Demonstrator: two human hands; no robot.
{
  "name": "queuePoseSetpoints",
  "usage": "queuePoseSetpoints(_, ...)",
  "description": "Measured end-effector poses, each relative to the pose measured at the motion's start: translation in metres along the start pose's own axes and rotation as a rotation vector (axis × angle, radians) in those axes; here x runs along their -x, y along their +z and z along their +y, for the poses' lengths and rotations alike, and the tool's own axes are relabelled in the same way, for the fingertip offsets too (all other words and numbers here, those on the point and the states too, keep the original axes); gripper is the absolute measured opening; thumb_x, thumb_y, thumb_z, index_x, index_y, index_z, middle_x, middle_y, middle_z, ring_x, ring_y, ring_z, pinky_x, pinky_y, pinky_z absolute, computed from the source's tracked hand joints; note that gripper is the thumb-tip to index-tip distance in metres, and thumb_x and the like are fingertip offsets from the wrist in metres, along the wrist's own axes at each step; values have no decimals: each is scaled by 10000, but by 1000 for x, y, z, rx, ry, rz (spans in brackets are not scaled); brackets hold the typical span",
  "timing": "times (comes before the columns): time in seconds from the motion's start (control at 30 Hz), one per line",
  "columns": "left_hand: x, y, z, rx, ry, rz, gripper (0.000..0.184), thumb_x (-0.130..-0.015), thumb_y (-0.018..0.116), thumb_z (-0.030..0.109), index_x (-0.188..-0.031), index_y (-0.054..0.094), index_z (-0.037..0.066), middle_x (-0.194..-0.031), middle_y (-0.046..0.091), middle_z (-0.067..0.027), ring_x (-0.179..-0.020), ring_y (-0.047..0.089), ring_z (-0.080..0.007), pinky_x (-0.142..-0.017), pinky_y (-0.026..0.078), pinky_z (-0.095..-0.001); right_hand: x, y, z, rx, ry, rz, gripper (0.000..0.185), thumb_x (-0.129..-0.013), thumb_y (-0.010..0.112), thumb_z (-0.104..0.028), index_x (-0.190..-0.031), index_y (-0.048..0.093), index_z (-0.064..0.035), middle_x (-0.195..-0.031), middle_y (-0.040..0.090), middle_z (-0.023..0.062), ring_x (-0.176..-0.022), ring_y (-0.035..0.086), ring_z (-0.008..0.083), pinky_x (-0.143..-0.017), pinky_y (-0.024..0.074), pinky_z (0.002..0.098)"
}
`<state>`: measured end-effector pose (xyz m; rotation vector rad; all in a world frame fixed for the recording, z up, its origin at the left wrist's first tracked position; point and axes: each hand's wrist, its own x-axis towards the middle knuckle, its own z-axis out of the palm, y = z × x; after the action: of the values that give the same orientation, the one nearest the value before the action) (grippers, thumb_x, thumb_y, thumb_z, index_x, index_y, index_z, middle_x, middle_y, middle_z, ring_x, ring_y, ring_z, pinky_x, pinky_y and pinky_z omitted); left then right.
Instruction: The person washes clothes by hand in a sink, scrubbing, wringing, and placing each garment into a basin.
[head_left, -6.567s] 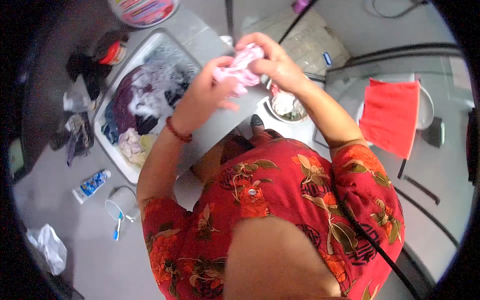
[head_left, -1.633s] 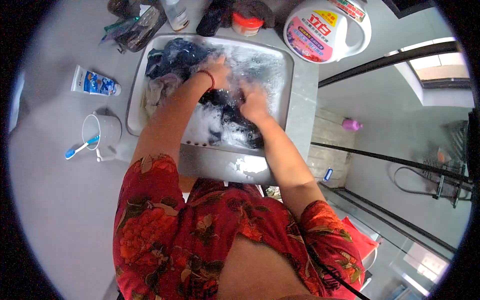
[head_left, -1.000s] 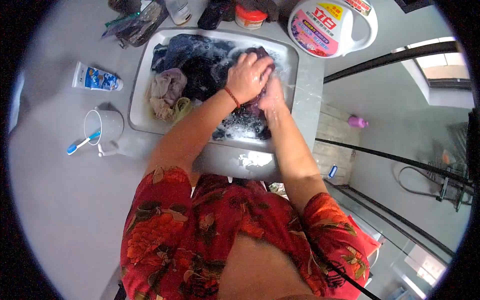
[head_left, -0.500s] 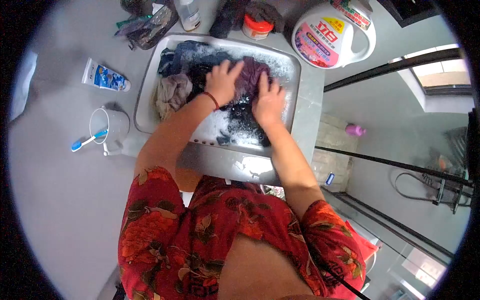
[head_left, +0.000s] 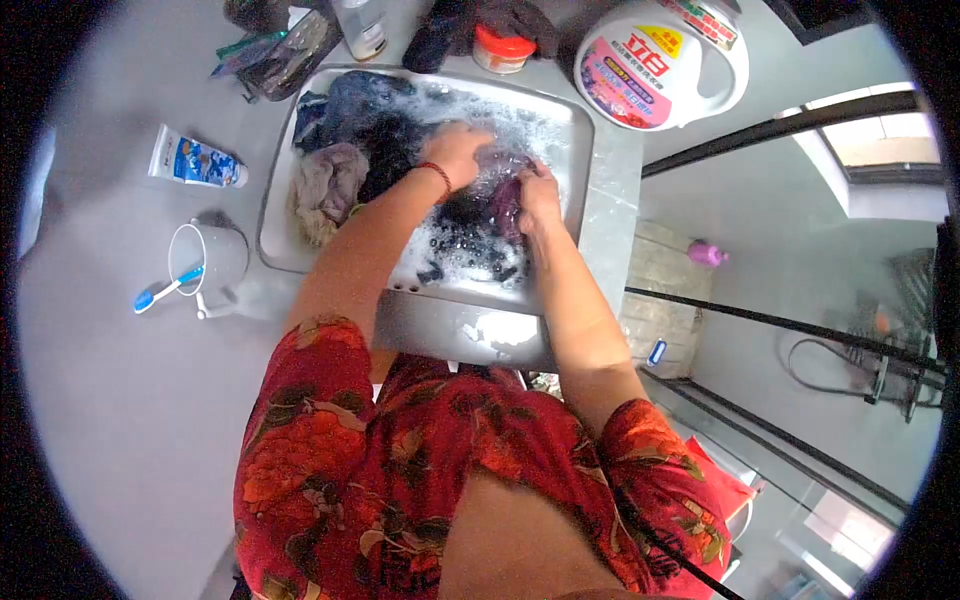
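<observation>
Soapy water and several wet garments fill a white sink basin (head_left: 277, 215). My right hand (head_left: 540, 200) is closed on a dark purple garment (head_left: 507, 205) at the right side, its fingers curled round the cloth. My left hand (head_left: 455, 150), with a red cord bracelet (head_left: 440, 180) at the wrist, presses into the suds just left of it; foam and blur hide most of its fingers. A dark blue garment (head_left: 365, 105) lies at the back left. In front of it sits a bunched pale beige cloth (head_left: 328, 185), beside my left forearm.
Behind the basin stand a large detergent jug (head_left: 625, 75), a red-lidded tub (head_left: 503, 48) and a clear bottle (head_left: 361, 28). To the left are a blue-and-white tube (head_left: 198, 160) and a cup (head_left: 228, 255) with a toothbrush (head_left: 165, 290). A dark-framed glass partition (head_left: 760, 320) runs along the right.
My right hand has gone from lying spread on the purple garment to gripping it, and the cloth has shifted toward me. My left hand has sunk lower into the suds. The view has shifted slightly.
</observation>
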<state>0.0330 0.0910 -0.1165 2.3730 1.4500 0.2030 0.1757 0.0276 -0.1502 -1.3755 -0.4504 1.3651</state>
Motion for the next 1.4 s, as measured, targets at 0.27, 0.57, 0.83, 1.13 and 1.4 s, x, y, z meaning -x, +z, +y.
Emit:
queuePoseSetpoints(0.27, 38, -52, 67, 897, 293, 112, 297, -616, 576, 66, -910, 617, 56, -871, 628, -112, -800, 612, -209, -718, 477, -299, 30, -2, -43, -545, 380, -411, 487, -849, 440, -496, -1036, 577, -68, -1020, 599, 106, -921, 572, 278, -809, 459, 409)
queuePoseSetpoints(0.57, 2, -40, 46, 480, -195, 318, 357, -772, 512, 233, -1094, 518, 79, -996, 583, -222, -915, 562, -377, -746, 461, -441, 44, 27, -46, -501, 127, -374, 411, -896, 407, -397, -1093, 534, -60, -1005, 594, 65, -874, 578, 188, -807, 470, 332)
queuePoseSetpoints(0.83, 13, -25, -12, -124, -198, 186, 399, -764, 508, 186, -1157, 467, 128, -1101, 556, -112, -1008, 506, -322, -848, 360, -516, 38, 16, -63, -358, 75, -220, 421, -867, 477, -395, -1046, 560, -23, -924, 617, 81, -798, 589, 193, -776, 464, 329)
queuePoseSetpoints(1.13, 29, -18, 20, -315, 56, -171, 574, -741, 567, 141, -1279, 411, 267, -1405, 211, -98, -1271, 184, -385, -889, 195, -707, 57, 28, -38, 1739, -591, 47, 624, -701, 642, -219, -1267, 391, -135, -1146, 465, 152, -1070, 428, 347, -841, 341, 539)
queuePoseSetpoints(1.4, 9, -13, 11, -332, 43, -152, 500, -692, 613, 171, -1176, 512, 245, -1177, 482, -94, -1098, 426, -333, -859, 366, -554, 4, 10, -3, 656, -341, 20, 367, -780, 551, -146, -1139, 511, -83, -959, 581, 181, -849, 582, 313, -800, 458, 458)
